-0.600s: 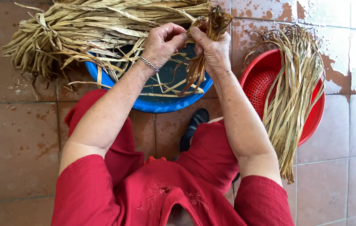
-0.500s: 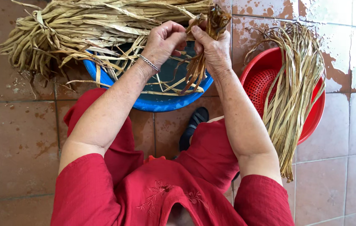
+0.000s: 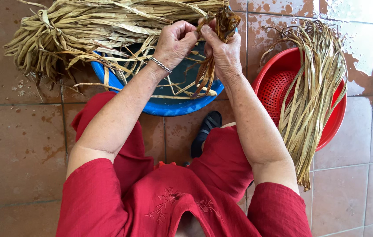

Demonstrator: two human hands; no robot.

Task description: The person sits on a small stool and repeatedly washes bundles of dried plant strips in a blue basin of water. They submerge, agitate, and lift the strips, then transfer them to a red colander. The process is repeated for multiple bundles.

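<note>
Up at twelve o'clock, a small brown bundle of dried leaf strips [image 3: 215, 48] hangs between both hands, its frayed top poking above the knuckles and its tail dangling down over the blue basin [image 3: 169, 107]. The left hand [image 3: 175, 41] is clamped on the bundle from its nine o'clock side, fingers curled tight, a thin bracelet [image 3: 161, 65] at the wrist. The right hand [image 3: 223, 50] is closed on it from three o'clock, thumb pressed against the top of the strips. The two hands sit knuckle to knuckle, touching.

Loose pale strips criss-cross inside the basin just below. Across its far rim, out toward ten o'clock, lies a big sheaf of dried leaves [image 3: 90, 26], reaching onto the tiled floor [image 3: 19, 149]. Over at three o'clock a red perforated basket [image 3: 274, 83] carries a long bunch of greenish-tan strips [image 3: 313, 101], draped over the rim, the ends trailing down onto the floor. At six o'clock, red trousers and a dark sandal [image 3: 206, 131].

Risks, as I judge it: these strips look dry and brittle, so a hard twist or pull could snap them at the grip. The hanging tail could snag on the loose strips in the basin and drag some out. And if either hand eases off, the bundle may splay apart.
</note>
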